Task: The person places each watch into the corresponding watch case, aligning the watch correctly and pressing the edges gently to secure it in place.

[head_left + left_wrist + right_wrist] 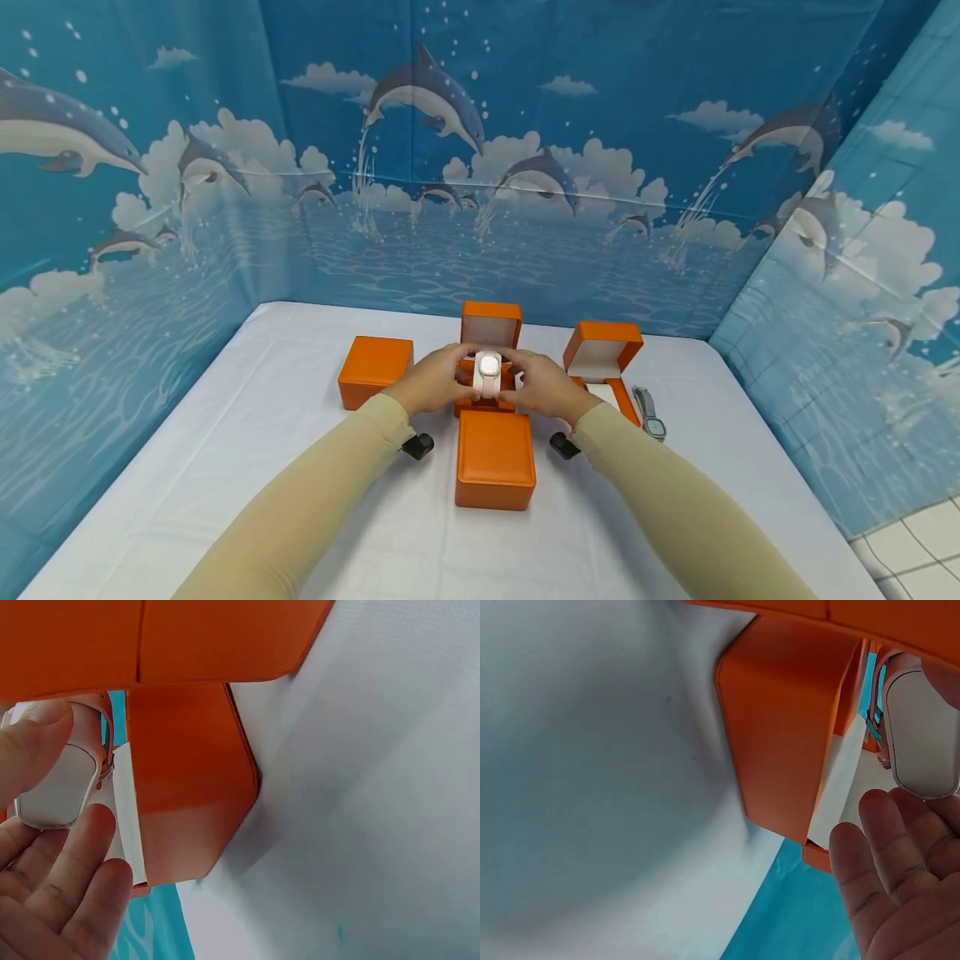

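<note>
A pale pink watch (490, 367) with a light round-cornered dial is wrapped round a white watch cushion (56, 787). My left hand (431, 379) grips one end of the cushion, thumb above and fingers below. At the opposite end, my right hand (546, 385) holds it the same way; its thumb is partly cut off in the right wrist view. Both hands have the cushion over an orange watch box (491, 323), whose lid stands raised behind it. From the wrist views, the cushion's flat oval ends (926, 735) face outward between fingers and thumb.
A closed orange box (495, 450) stands directly in front of the hands, another closed box (377, 360) at the left. To the right is an open box (628, 346) with a white cushion (602, 393), and beside it a grey watch (649, 415). White cloth (300, 358) covers the table.
</note>
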`<state>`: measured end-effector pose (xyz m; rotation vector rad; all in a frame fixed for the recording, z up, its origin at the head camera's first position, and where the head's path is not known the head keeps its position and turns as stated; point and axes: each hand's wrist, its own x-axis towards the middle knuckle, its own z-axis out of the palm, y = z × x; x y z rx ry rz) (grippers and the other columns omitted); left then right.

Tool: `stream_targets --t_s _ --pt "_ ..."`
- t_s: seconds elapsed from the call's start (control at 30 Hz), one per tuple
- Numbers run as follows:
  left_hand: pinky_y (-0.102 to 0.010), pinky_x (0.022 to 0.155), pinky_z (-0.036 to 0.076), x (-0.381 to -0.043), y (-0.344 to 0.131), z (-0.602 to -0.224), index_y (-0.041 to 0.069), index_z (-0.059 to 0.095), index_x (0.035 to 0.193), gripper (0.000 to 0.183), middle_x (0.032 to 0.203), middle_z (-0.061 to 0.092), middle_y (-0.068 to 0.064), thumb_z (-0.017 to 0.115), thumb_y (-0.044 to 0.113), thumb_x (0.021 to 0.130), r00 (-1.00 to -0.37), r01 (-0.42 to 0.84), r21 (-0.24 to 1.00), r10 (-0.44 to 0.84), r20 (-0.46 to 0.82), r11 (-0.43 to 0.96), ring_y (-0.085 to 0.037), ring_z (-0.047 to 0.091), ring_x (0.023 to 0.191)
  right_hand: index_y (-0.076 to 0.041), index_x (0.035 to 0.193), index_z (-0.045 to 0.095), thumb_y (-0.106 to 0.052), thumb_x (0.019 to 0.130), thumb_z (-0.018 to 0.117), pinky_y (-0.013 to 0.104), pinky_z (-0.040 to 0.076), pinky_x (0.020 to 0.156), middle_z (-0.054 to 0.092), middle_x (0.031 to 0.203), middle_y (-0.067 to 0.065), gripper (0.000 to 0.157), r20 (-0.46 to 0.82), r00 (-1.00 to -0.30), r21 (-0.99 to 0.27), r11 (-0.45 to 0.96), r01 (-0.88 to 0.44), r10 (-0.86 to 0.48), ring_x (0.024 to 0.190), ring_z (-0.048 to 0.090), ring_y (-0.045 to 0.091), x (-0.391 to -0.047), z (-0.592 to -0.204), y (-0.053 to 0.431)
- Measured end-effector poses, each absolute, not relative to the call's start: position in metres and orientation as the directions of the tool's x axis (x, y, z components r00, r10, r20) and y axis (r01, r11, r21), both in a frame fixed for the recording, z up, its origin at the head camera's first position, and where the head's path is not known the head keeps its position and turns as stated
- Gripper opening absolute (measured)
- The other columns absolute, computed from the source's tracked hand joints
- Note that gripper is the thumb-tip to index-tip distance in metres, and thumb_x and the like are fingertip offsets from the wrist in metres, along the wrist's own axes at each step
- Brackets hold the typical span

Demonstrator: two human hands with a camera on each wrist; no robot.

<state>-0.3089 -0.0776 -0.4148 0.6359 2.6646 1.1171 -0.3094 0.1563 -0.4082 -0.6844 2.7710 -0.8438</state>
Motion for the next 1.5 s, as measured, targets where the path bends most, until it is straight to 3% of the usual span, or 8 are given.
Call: stream_targets --t_s 0.27,0.5,0.67,0.9,1.5 --pt "-0.036 0.094 0.061 -0.309 -0.077 -0.418 0.019 0.041 0.162 0.080 0.142 0.062 -0.006 0.082 0.026 0.094 -0.894 0.307 0.686 0.447 -0.029 0.659 -0.017 0.069 0.109 -0.015 0.164 0.038 -0.030 0.093 0.082 0.042 0.060 0.095 0.068 0.136 0.008 0.085 -0.035 -0.877 -0.562 0.735 -0.379 -0.479 0.119 0.066 0.023 -0.312 -0.414 0.157" --pt "-0.048 0.116 0.049 -0.311 -0.075 -0.426 0.015 0.042 0.161 0.080 0.154 0.056 -0.010 0.082 0.031 0.094 -0.897 0.334 0.636 0.442 -0.011 0.695 -0.028 0.060 0.135 -0.010 0.160 0.044 -0.031 0.093 0.082 0.044 0.059 0.097 0.069 0.133 0.009 0.080 -0.038 -0.882 -0.540 0.753 -0.377 -0.469 0.117 0.067 0.023 -0.316 -0.421 0.157" --pt "-0.049 0.120 0.045 -0.312 -0.074 -0.429 0.014 0.042 0.161 0.078 0.156 0.055 -0.010 0.081 0.031 0.095 -0.896 0.346 0.616 0.443 -0.006 0.708 -0.028 0.056 0.141 -0.010 0.161 0.044 -0.032 0.092 0.083 0.047 0.059 0.101 0.068 0.137 0.012 0.082 -0.047 -0.890 -0.537 0.763 -0.360 -0.453 0.122 0.067 0.027 -0.317 -0.423 0.156" --pt "-0.048 0.120 0.045 -0.312 -0.074 -0.432 0.014 0.042 0.161 0.077 0.153 0.057 -0.009 0.080 0.033 0.096 -0.901 0.338 0.601 0.434 -0.017 0.725 -0.027 0.057 0.138 -0.009 0.160 0.044 -0.031 0.094 0.082 0.050 0.055 0.109 0.066 0.141 0.013 0.080 -0.035 -0.888 -0.521 0.767 -0.376 -0.459 0.128 0.065 0.029 -0.317 -0.427 0.155" --pt "-0.047 0.123 0.042 -0.314 -0.075 -0.429 0.013 0.043 0.161 0.077 0.155 0.056 -0.009 0.079 0.034 0.096 -0.897 0.326 0.593 0.440 -0.053 0.736 -0.027 0.055 0.141 -0.006 0.157 0.047 -0.029 0.094 0.080 0.050 0.051 0.113 0.063 0.143 0.012 0.075 -0.036 -0.870 -0.534 0.746 -0.398 -0.491 0.127 0.062 0.028 -0.320 -0.430 0.155"
